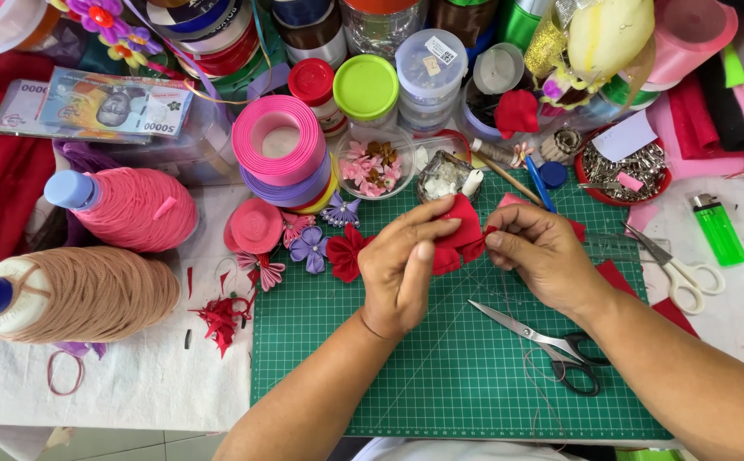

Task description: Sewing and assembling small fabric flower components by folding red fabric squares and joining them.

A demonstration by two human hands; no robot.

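Red fabric [462, 235] sits pinched between both hands above the green mat [440, 376]: the left hand [402, 265] grips it with thumb and fingers, the right hand [543, 252] nips its edge (folded into petals, it seems). Black scissors [551, 346] lie just below the right wrist; a green lighter [718, 228] rests well apart.

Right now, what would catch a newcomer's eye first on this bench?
Both hands meet mid-frame over the green cutting mat: the left hand and right hand pinch a folded red fabric piece between them. Left of the mat lie two big thread cones, and black-handled scissors rest by the right wrist.
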